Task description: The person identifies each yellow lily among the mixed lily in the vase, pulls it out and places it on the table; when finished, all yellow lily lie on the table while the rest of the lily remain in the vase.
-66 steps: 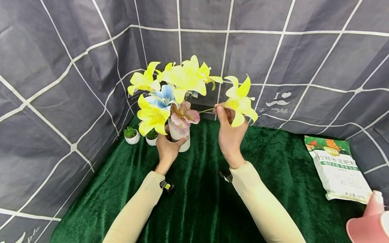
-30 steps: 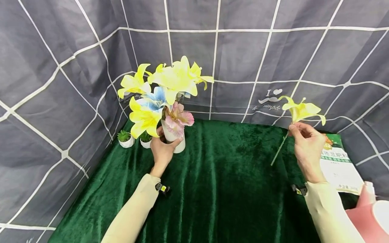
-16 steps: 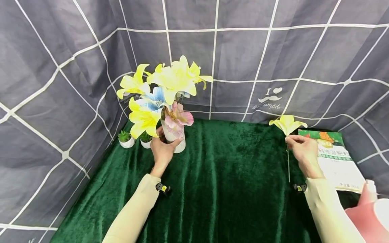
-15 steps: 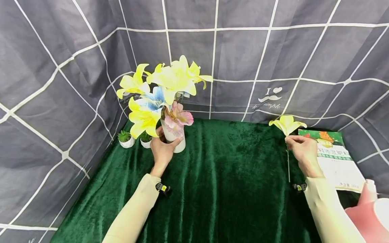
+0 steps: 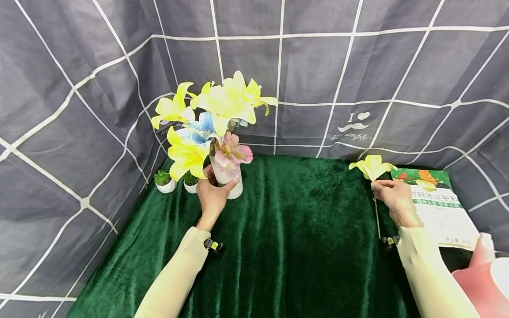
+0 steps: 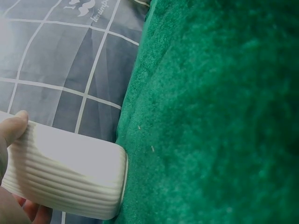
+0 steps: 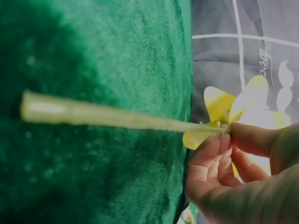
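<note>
A white ribbed vase (image 5: 229,185) stands on the green cloth at the left, and my left hand (image 5: 212,194) grips it round the side. In it are several yellow lilies (image 5: 191,157), a blue lily (image 5: 203,129) and a pink flower (image 5: 232,154). Over at the right, my right hand (image 5: 393,198) pinches a single yellow lily (image 5: 373,168) just under its bloom. Its bare stem (image 7: 107,115) points toward the camera in the right wrist view. The left wrist view shows the vase base (image 6: 105,182) on the cloth, thumb and fingers on opposite sides.
Two small potted succulents (image 5: 165,182) sit left of the vase, the second partly behind the left hand. A white and green printed bag (image 5: 445,216) lies beside the right hand. At the right edge is a pink watering can (image 5: 481,278). A grey grid curtain (image 5: 310,79) rises behind.
The right hand has carried the yellow lily away from the vase to the right, then lowered it, turning the stem nearly vertical. The left hand has stayed on the vase.
</note>
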### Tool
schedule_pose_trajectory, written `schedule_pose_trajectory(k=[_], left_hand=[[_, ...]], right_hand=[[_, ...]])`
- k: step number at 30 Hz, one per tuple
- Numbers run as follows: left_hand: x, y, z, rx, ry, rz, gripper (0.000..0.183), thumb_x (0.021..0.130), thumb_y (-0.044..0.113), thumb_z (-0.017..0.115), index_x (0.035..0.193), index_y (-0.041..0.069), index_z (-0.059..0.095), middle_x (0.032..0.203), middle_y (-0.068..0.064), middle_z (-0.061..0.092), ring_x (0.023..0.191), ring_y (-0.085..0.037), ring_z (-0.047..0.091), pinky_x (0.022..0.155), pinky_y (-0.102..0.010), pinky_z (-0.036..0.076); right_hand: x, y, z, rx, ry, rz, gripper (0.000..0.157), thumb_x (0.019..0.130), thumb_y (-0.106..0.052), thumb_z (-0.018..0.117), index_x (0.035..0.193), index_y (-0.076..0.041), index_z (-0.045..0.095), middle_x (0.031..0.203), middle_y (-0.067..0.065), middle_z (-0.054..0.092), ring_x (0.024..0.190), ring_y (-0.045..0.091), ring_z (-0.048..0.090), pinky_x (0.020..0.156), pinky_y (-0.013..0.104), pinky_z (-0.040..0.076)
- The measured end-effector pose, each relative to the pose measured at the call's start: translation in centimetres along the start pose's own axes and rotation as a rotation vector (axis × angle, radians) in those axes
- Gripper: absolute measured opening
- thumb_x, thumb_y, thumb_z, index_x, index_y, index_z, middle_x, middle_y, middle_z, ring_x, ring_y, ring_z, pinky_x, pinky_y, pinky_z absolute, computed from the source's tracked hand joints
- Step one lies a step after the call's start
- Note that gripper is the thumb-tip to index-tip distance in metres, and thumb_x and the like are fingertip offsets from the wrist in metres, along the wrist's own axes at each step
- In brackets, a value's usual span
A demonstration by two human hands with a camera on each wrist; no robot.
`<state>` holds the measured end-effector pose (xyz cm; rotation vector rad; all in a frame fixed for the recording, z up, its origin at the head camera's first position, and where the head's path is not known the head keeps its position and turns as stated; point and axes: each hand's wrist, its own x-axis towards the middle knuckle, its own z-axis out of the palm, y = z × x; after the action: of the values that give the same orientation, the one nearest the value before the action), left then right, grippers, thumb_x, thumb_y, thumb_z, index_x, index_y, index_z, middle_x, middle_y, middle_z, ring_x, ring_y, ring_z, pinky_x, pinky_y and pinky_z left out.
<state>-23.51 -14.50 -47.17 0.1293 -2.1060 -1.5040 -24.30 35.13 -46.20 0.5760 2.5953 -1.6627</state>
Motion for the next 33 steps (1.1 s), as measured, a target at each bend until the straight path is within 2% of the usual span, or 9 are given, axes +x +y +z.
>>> schedule_pose_trajectory(k=[5,10,19,27,33], left_hand=[[-0.03,-0.07,0.01,-0.009,0.002,-0.001,0.072,0.07,0.026,0.094,0.131,0.014,0.058,0.12,-0.011,0.066,0.11,-0.026,0.066,0.093,-0.048,0.056],[-0.05,-0.06,0.1,-0.025,-0.004,-0.016,0.071,0.069,0.025,0.094,0.131,0.015,0.06,0.118,-0.01,0.068,0.107,-0.024,0.067,0.091,-0.045,0.057],[0.05,0.04,0.07,-0.003,0.006,-0.007,0.073,0.068,0.026,0.095,0.13,0.015,0.059,0.12,-0.008,0.067,0.105,-0.027,0.069,0.091,-0.047,0.057],[-0.05,0.04,0.12,0.017,0.006,-0.005,0.072,0.068,0.028,0.094,0.13,0.017,0.06,0.119,-0.007,0.067,0.105,-0.026,0.069,0.09,-0.047,0.058],[0.01,-0.14,0.11,-0.009,0.014,0.006,0.074,0.067,0.027,0.095,0.131,0.017,0.06,0.119,-0.007,0.068,0.103,-0.026,0.07,0.089,-0.046,0.058]], right_hand=[[0.16,0.1,0.06,-0.089,-0.032,0.035,0.045,0.1,-0.034,0.061,0.131,-0.002,0.064,0.069,-0.028,0.064,0.069,-0.007,0.062,0.068,0.018,0.053],[0.26,0.23,-0.01,-0.158,-0.053,0.068,0.053,0.101,-0.039,0.058,0.139,-0.003,0.059,0.07,-0.028,0.065,0.069,-0.008,0.063,0.069,0.018,0.052],[0.38,0.5,0.28,-0.169,-0.048,0.038,0.049,0.099,-0.038,0.061,0.134,-0.003,0.063,0.068,-0.029,0.066,0.068,-0.007,0.064,0.068,0.019,0.055],[0.46,0.51,0.57,-0.117,0.04,0.009,0.042,0.1,-0.032,0.061,0.127,-0.001,0.065,0.063,-0.03,0.061,0.063,-0.007,0.062,0.063,0.016,0.052],[0.45,0.47,0.66,-0.179,0.033,0.028,0.043,0.1,-0.036,0.06,0.128,-0.004,0.066,0.064,-0.029,0.061,0.064,-0.006,0.061,0.062,0.019,0.052]])
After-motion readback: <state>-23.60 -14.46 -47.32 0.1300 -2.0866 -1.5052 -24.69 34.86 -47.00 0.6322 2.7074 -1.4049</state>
